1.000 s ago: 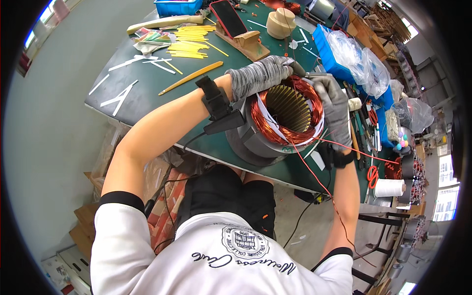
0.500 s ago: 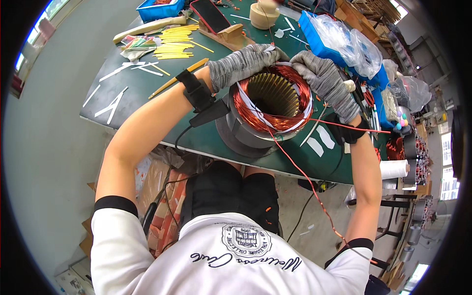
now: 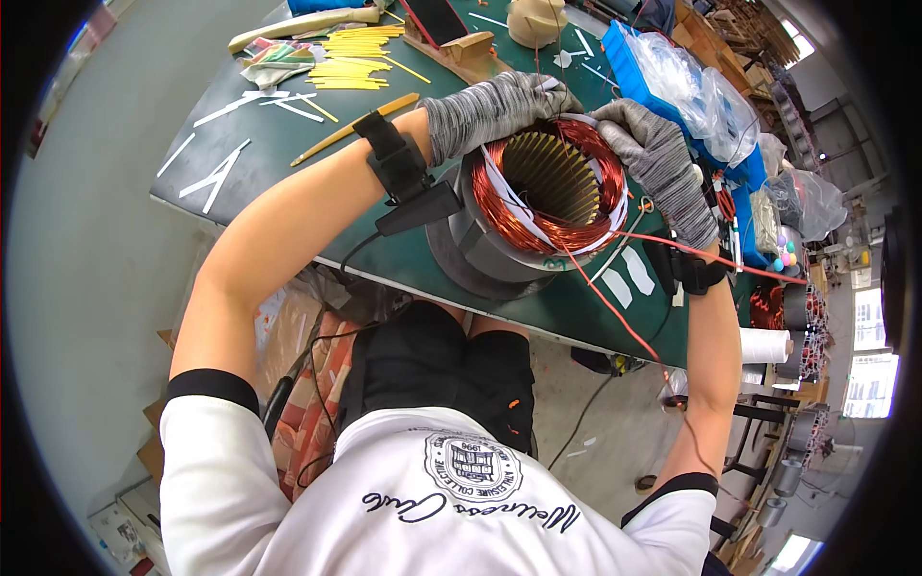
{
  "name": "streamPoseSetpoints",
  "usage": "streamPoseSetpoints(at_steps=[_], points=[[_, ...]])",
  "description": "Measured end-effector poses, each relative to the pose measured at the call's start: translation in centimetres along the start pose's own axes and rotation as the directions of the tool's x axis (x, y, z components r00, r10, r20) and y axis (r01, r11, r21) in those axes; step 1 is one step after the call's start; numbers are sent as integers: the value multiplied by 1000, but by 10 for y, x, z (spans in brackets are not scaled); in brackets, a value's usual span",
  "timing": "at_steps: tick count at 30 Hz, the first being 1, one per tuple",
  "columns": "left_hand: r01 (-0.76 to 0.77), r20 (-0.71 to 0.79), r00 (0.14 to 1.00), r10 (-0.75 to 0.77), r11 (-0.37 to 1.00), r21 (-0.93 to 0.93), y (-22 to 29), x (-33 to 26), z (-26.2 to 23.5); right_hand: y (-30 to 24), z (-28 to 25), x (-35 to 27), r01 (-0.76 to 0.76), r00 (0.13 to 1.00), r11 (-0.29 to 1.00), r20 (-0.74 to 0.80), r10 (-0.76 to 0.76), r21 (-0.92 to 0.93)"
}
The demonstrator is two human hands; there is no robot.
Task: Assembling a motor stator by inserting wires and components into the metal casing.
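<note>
A motor stator (image 3: 449, 252) stands upright on the table, its grey metal shell round a ring of copper windings (image 3: 499, 216). White insulation strips wrap parts of the ring, and yellowish slot liners (image 3: 547, 173) line the bore. Both my hands wear grey knitted gloves. At the ring's far side, my left hand (image 3: 509, 108) has its fingers bent over the coil's edge, closed; what they grip is hidden. My right hand (image 3: 648, 149) is curled on the far right of the ring, fingertips pressed together, their contents too small to make out. Red sleeved leads (image 3: 624, 322) trail off the near side.
Yellow strips (image 3: 355, 58), white slips (image 3: 226, 173) and a pointed wooden stick (image 3: 351, 130) lie left on the green table (image 3: 384, 245). A phone (image 3: 434, 19) leans on a wooden stand behind. Blue bins (image 3: 639, 72) with plastic bags border the right; a white thread spool (image 3: 765, 346) is nearby.
The stator and both hands sit slightly farther right in the picture, along with the surrounding table. My hands keep to the ring's far side, with little change in their grip.
</note>
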State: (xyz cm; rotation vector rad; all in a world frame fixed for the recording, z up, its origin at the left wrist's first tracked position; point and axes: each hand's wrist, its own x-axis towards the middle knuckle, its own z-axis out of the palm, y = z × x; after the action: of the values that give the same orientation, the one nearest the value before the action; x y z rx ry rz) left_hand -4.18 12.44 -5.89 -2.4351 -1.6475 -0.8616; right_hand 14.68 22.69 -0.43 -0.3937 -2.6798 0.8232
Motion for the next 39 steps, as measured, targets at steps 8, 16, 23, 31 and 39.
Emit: streamPoseSetpoints(at_steps=[8,16,23,31,39], points=[[0,-21,1000,3,994,113,6,-1,-3,24,20,-13,-10,986,960,-158,57,280],[55,-60,996,-61,994,-97,-9,0,14,-9,-8,12,-126,974,976,211,87,176],[171,135,974,-180,983,72,-14,9,8,1,-23,19,-274,907,933,385,171,233],[78,159,976,-147,924,373,10,12,-4,2,-21,12,-279,918,933,350,188,229],[170,216,949,-229,950,262,4,12,0,-1,-18,19,-269,912,912,387,137,310]])
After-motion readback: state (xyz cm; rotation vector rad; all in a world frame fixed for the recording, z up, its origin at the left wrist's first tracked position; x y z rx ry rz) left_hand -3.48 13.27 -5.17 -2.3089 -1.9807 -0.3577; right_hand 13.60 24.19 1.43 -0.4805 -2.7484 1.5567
